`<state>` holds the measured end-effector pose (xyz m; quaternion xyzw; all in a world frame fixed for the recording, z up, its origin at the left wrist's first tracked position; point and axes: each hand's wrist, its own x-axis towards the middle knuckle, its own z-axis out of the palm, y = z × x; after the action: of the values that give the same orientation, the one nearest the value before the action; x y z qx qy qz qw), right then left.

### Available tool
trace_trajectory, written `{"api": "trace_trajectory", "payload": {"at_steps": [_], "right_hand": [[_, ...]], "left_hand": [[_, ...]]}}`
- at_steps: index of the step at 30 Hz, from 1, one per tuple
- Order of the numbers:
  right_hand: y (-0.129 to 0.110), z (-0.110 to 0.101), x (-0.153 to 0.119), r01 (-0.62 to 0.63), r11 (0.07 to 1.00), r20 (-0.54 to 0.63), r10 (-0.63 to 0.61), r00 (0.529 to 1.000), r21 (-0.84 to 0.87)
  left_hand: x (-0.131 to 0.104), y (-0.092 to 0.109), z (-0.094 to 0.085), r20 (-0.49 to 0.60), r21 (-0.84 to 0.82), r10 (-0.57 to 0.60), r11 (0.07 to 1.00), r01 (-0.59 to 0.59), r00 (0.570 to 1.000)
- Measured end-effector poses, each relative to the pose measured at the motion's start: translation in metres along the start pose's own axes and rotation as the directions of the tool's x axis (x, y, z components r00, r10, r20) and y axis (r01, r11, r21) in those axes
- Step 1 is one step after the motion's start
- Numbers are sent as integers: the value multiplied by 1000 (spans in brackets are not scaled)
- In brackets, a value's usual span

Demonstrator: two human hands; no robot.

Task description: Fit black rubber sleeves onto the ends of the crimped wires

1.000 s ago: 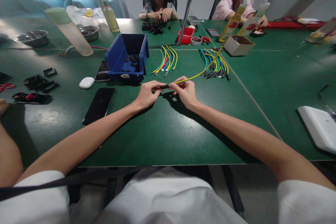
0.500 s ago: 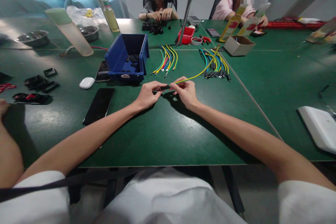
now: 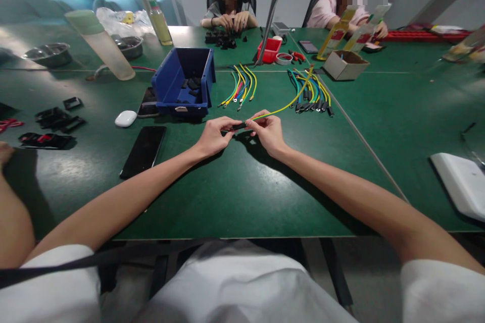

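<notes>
Between my hands, over the green table (image 3: pixel 242 192), is a yellow-green wire (image 3: pixel 282 109) with a black sleeve (image 3: pixel 239 125) at its near end. My left hand (image 3: pixel 214 137) pinches the black sleeve. Fingers of my right hand (image 3: pixel 270 133) are closed on the wire just beside the sleeve; its free end arcs up to the right. Beyond my left hand stands a blue bin (image 3: pixel 182 110) with black sleeves (image 3: pixel 192 86) inside. One bundle of coloured wires (image 3: pixel 242 86) with bare ring terminals lies ahead; a second bundle (image 3: pixel 312 93), several with black sleeves, lies further right.
A black phone (image 3: pixel 144 152), a white earbud case (image 3: pixel 126 118) and black plastic parts (image 3: pixel 56 120) lie left. A metal pole (image 3: pixel 271 12) rises ahead near a red box (image 3: pixel 270 50). A cardboard box (image 3: pixel 345 65) and a white device (image 3: pixel 460 184) are right. Two people sit opposite.
The wire's free end has swung slightly left and down. Both hands keep practically the same place and grip.
</notes>
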<state>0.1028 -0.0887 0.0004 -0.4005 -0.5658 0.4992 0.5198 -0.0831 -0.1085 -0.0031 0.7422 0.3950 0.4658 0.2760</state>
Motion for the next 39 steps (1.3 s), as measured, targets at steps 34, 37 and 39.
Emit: {"api": "trace_trajectory", "payload": {"at_steps": [34,37,39], "right_hand": [[-4,2,-3,42,999,24,-42,999,-2],[-4,2,-4,49,999,22,-48,999,-20],[-4,2,-5,59,998,32,-57,998,-39]], "left_hand": [[-2,19,3,93,-119,-156,979,167,983],[-1,21,4,156,-276,-257,916,292,954],[0,22,3,192,-328,-302,877,351,934]]}}
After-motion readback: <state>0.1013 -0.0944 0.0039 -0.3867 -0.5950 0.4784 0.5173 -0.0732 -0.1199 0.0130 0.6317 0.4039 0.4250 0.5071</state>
